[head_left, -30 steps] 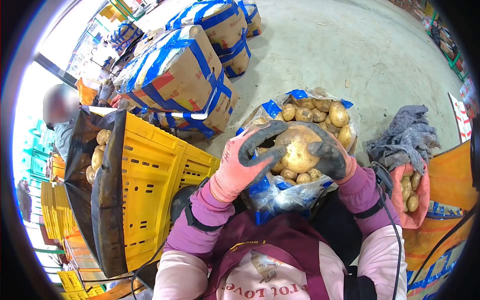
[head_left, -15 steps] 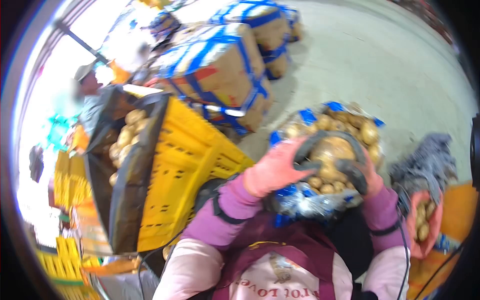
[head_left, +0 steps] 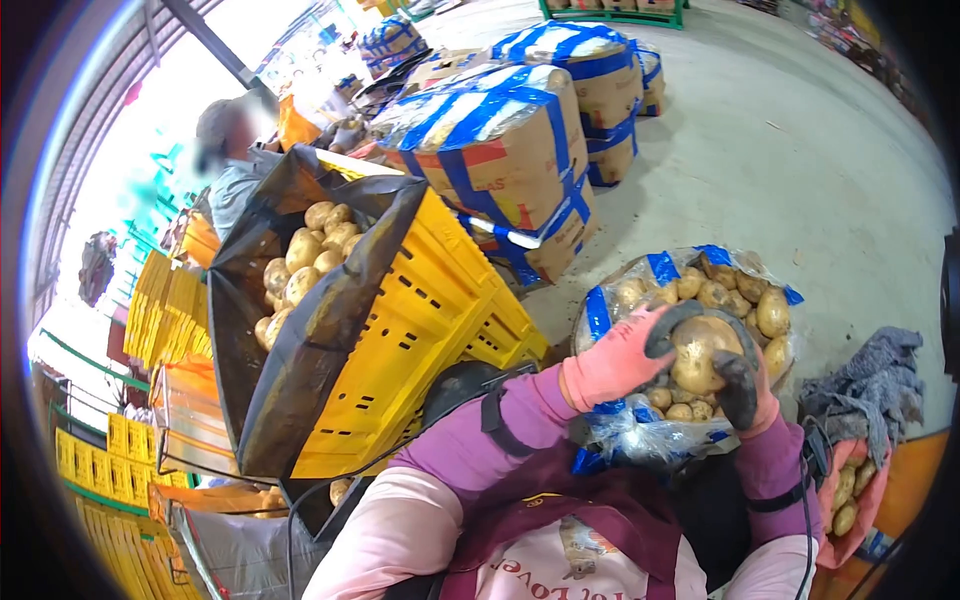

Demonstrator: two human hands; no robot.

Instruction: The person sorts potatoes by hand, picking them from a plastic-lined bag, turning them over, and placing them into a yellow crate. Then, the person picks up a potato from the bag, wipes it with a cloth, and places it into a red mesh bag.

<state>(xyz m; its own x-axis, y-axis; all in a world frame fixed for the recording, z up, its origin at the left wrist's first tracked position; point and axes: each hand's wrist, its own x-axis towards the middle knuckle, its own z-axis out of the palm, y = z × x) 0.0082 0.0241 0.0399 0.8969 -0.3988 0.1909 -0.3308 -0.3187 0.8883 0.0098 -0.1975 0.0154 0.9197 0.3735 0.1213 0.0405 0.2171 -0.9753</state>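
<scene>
A large pale potato (head_left: 703,354) is held between both gloved hands, above a round container lined with clear plastic and blue tape (head_left: 598,318). My left hand (head_left: 632,350), in a pink glove with dark grey fingertips, grips its left side. On its right side, my right hand (head_left: 748,385) in a matching glove is wrapped round it. Larger potatoes (head_left: 722,290) fill the far part of the container, and smaller ones (head_left: 682,409) lie at its near side, just below the held potato.
At left, a tilted yellow crate (head_left: 400,330) with a dark liner holds potatoes (head_left: 310,260). Taped cardboard boxes (head_left: 500,150) stand behind it, near a person in a cap (head_left: 235,160). At right are a grey cloth (head_left: 865,385) and a pink sack of potatoes (head_left: 850,500).
The view has shifted, so the surroundings appear farther right and lower. Both hands still hold the potato; my right hand's fingers now sit more along its right side.
</scene>
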